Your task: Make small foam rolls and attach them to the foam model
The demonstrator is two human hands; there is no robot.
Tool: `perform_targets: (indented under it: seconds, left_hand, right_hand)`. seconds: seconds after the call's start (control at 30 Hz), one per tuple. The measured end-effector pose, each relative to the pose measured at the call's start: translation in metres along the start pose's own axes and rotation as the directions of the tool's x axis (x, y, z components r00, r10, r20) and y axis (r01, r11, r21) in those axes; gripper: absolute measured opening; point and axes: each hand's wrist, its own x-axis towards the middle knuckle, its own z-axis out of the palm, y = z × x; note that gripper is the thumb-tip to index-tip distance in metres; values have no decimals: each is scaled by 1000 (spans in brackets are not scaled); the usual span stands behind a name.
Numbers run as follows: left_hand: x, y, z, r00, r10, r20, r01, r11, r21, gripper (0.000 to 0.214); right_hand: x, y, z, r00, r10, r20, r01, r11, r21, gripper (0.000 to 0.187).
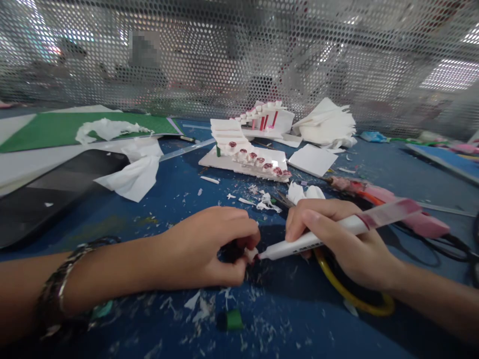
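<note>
Between thumb and forefinger, my left hand (220,247) pinches a small white piece (251,254) whose right end is dark red. My right hand (340,239) grips a white marker (318,240) with a translucent dark-red rear end; its tip touches or nearly touches the red end of the piece. Behind my hands stands a small white staircase model (245,157) with dark-red marked bits along its edge and a green post under it. A second white stepped model (265,119) on red posts is farther back. Under my right hand lies a yellow ring (352,299), partly hidden.
Paper scraps litter the blue table (168,324). A black phone-like slab (56,194) and crumpled tissue (130,172) lie left, near a green sheet (48,130). A pink glue gun (404,199) lies right, with tissues (329,124) behind. Perforated metal (232,55) closes the back.
</note>
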Motion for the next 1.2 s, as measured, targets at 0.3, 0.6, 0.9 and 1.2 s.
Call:
perform_targets:
  seconds: [0.3, 0.6, 0.9, 1.2]
  left_hand:
    - [1, 0, -1, 1000, -8, 5, 8, 1000, 13, 14]
    - [1, -1, 0, 1000, -21, 7, 21, 1000, 13, 14]
    - [0, -1, -1, 1000, 7, -7, -7, 1000, 7, 16]
    - [1, 0, -1, 1000, -5, 9, 5, 1000, 3, 15]
  right_hand:
    - [-1, 1, -2, 997, -81, -1, 80, 991, -106, 33]
    - [-1, 0, 0, 994, -106, -10, 104, 984, -142, 32]
    - [-2, 1, -1, 993, -112, 31, 114, 990, -89, 31]
    - [-1, 2, 0, 995, -83, 60, 87, 994, -71, 30]
